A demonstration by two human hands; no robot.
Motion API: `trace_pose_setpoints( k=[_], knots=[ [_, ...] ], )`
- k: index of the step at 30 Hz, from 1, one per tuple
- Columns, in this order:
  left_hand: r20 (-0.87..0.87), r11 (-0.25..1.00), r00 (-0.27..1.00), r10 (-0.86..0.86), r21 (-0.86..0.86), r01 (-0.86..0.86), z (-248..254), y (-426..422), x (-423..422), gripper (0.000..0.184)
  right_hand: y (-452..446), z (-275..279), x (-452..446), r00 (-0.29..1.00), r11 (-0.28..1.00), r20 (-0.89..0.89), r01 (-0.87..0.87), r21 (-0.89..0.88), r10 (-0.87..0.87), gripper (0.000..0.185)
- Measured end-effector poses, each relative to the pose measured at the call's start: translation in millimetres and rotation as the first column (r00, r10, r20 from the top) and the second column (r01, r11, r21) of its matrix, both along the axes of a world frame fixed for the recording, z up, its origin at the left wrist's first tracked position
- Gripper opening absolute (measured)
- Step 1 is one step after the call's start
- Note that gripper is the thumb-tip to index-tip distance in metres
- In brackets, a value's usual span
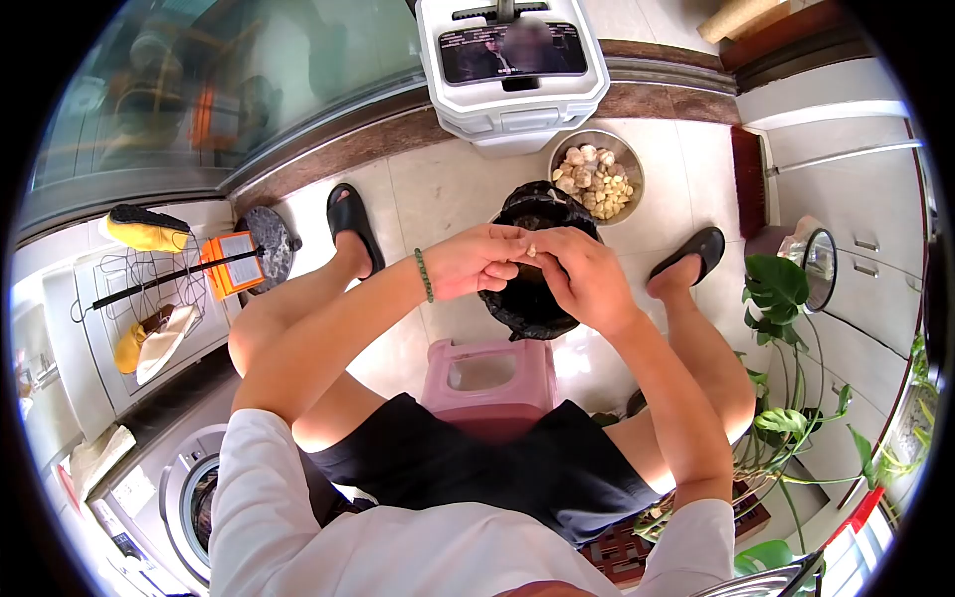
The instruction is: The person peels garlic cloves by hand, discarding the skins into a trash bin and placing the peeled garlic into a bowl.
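Observation:
Over a bin lined with a black bag (pixel 525 303), my left hand (pixel 468 263) and my right hand (pixel 589 277) meet at the fingertips. Pinched between them is a small pale garlic clove (pixel 531 252), mostly covered by the fingers. A beaded green bracelet (pixel 424 275) circles my left wrist. Just beyond the bin, to the right, stands a metal bowl (pixel 640 169). It contains whole garlic bulbs (pixel 579 162) and peeled cloves (pixel 611 197).
A white appliance (pixel 517 117) with a phone (pixel 513 52) on top stands ahead. Between my legs is a pink stool (pixel 489 398). A leafy plant (pixel 786 418) grows at right; a washing machine (pixel 184 488) and wire rack (pixel 149 289) are at left.

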State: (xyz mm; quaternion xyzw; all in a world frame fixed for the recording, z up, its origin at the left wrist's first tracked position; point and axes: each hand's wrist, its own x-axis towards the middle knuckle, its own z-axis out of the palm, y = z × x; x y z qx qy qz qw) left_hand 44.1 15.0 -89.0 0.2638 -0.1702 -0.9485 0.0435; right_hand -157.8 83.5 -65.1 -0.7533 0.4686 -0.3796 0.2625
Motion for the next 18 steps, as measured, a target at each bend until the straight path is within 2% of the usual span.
trace_pose_setpoints(
  k=[5, 8, 12, 14, 18],
  knots=[
    [0.064, 0.997, 0.996, -0.062, -0.042, 0.065, 3.3, -0.7, -0.1, 0.016, -0.3, 5.7, -0.8, 0.996, 0.994, -0.041, -0.073, 0.076, 0.076, 0.051],
    [0.026, 0.997, 0.998, -0.065, -0.046, 0.066, 1.5, -2.3, 0.7, 0.019, -0.9, 10.1, -0.2, 0.998, 0.993, -0.018, -0.063, 0.096, 0.065, 0.041],
    [0.051, 0.998, 0.997, -0.06, -0.033, 0.061, 4.2, -2.2, -0.2, 0.017, -0.3, 9.7, 0.3, 0.998, 0.996, -0.019, -0.057, 0.069, 0.059, 0.043],
    [0.07, 0.995, 0.995, -0.074, -0.064, 0.079, -1.4, -1.1, 1.3, 0.018, -0.1, 9.9, -1.5, 0.989, 0.99, -0.105, -0.098, 0.106, 0.109, 0.058],
    [0.063, 0.994, 0.995, -0.077, -0.068, 0.082, -0.9, -0.9, 1.3, 0.017, -1.2, 16.0, -0.1, 0.985, 0.987, -0.113, -0.12, 0.112, 0.132, 0.062]
  ],
)
